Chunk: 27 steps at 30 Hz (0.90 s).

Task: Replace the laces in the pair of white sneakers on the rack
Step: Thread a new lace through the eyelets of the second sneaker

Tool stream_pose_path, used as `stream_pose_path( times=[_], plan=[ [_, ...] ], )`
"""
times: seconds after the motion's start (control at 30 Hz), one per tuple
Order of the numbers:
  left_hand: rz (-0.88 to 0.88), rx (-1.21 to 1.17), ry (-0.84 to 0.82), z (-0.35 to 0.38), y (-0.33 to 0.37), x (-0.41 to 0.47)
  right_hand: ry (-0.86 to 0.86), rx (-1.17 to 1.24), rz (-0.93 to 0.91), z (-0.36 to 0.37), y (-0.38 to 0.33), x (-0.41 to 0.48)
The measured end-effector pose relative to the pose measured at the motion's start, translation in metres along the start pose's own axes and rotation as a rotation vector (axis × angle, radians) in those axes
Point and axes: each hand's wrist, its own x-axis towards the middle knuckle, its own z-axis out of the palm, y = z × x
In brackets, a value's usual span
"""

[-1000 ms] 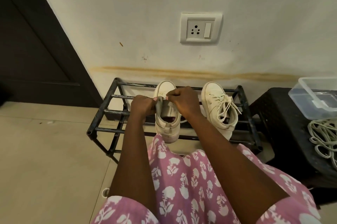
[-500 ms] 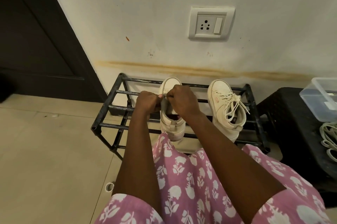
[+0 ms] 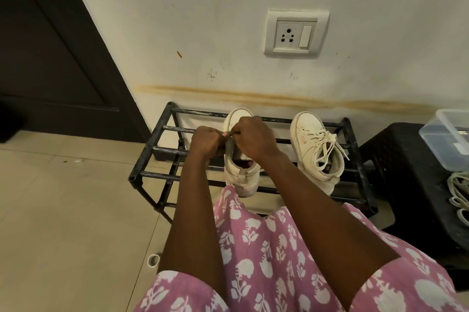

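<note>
Two white sneakers stand on a black metal rack (image 3: 157,151), toes to the wall. The left sneaker (image 3: 241,177) shows no lace where it is visible; my hands cover its eyelet area. My left hand (image 3: 206,142) and my right hand (image 3: 250,137) meet over its tongue, fingers curled, pinching something small and pale between them, seemingly a lace end or the tongue's edge. The right sneaker (image 3: 317,151) stands apart, laced with a loose white lace (image 3: 327,149).
A black stool (image 3: 406,159) at the right carries a clear plastic box (image 3: 446,139) and a heap of white laces (image 3: 459,192). A dark door (image 3: 50,57) is at the left. A small white ring (image 3: 153,259) lies on the tiled floor.
Both hands have stayed on the left sneaker, shifting slightly toward its toe. The view has moved closer and a little left.
</note>
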Motion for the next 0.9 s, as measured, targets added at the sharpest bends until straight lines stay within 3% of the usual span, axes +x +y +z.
stream_pose_path(
  times=[0.9],
  plan=[
    [-0.003, 0.008, -0.023, 0.001, -0.005, 0.0, 0.126, 0.134, 0.156, 0.018, 0.0, 0.004]
  ],
)
